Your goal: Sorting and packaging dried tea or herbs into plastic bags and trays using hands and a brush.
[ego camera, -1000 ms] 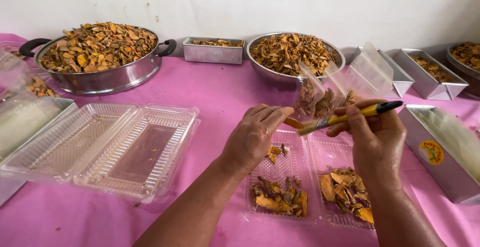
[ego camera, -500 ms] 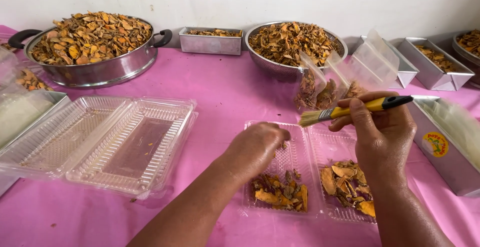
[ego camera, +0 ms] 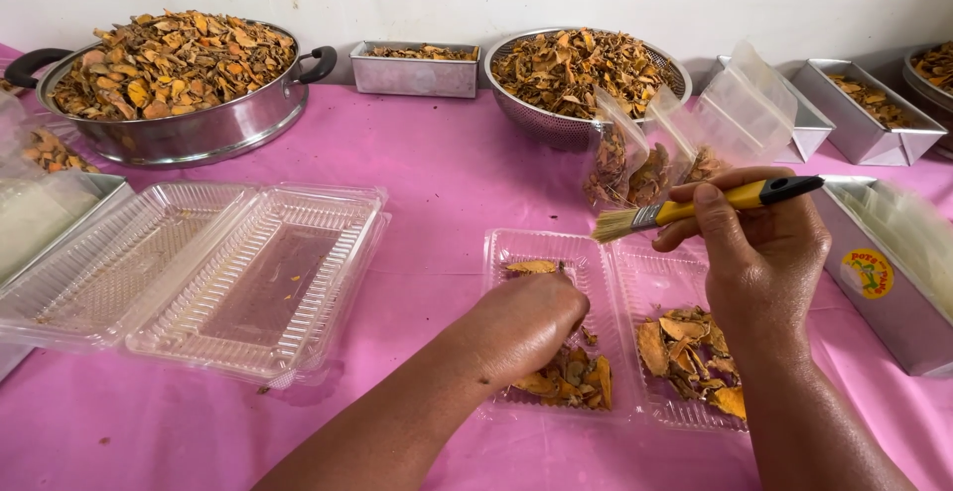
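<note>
Gripping brush (ego camera: 695,208) (right hand (ego camera: 759,253)), left hand (ego camera: 531,322) in tray (ego camera: 551,253).

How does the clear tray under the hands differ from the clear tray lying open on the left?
The clear tray under the hands holds orange dried slices in both halves; the clear tray on the left holds only a few crumbs. The left hand reaches into the first, while the right hand holds a yellow-handled brush above it; nothing touches the left tray. Both are clear, ribbed, hinged plastic lying open on the pink tablecloth.
</note>
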